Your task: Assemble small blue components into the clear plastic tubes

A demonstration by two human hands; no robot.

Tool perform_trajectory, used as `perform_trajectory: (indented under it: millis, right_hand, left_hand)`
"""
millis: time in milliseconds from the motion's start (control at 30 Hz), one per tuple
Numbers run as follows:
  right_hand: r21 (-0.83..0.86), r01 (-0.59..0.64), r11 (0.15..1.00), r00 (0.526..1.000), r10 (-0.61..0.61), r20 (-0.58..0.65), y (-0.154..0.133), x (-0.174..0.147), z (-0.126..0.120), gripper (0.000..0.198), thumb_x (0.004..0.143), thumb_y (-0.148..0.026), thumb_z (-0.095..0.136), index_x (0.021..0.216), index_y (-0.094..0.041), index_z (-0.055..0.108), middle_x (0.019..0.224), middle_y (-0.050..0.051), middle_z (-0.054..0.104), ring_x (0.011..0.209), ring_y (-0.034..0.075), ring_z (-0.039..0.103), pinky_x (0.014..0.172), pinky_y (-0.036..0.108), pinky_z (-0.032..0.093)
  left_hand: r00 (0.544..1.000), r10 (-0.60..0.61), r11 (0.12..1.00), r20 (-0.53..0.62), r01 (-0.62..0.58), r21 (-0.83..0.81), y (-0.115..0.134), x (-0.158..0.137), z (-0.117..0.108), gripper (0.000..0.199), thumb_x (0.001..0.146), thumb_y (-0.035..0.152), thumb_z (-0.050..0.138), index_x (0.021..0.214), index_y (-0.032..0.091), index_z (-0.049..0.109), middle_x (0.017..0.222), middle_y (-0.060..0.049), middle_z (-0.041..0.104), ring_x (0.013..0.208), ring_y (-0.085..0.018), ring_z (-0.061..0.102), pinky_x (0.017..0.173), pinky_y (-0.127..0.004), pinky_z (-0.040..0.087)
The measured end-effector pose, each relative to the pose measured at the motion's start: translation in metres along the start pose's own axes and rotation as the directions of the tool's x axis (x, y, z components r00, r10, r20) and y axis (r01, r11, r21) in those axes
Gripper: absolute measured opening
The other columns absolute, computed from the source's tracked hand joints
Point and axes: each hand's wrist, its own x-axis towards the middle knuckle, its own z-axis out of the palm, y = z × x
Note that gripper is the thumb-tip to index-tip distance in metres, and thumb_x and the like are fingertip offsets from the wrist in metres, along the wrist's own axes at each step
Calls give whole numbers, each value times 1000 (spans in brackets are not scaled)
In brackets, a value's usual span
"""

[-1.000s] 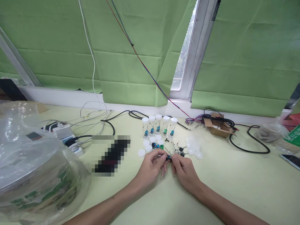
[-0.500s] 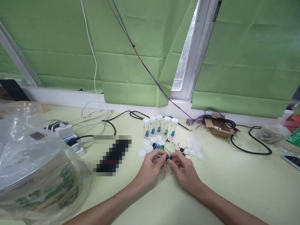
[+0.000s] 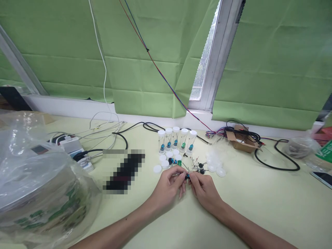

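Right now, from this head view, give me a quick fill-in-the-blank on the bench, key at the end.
1. Beyond the left hand and right hand stands a row of ____ white-capped clear tubes.
2. Only one tube holds a ____ piece; the pieces in the others are blue.
3. In the picture, the open cardboard box is to the ____ of the tubes.
4. The small part between the two hands shows black and ____.

Missing words: five; green; right; blue.
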Motion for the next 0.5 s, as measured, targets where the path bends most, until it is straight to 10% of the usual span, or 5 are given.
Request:
perform_trajectory:
  millis: [233,500]
  right_hand:
    - [-3,-20,1000,999,20,-32,-2,0,0,47,100,-44,31,63,-20,46,47,-4,43,45,12,40,50,25,34]
    - [114,-20,993,999,23,-27,-7,-2,-2,23,94,-38,51,107,-19,51,81,2,60,55,11,53,49,23,38]
  left_hand:
    - [1000,8,1000,-4,-8,-5,-2,1,-2,25,88,41,59,87,16,60,67,0,58,49,-10,52,49,-24,41]
    - [996,-14,999,-83,10,-53,1,6,-5,25,87,40,60,88,15,61,60,1,57,50,-11,51,50,-24,41]
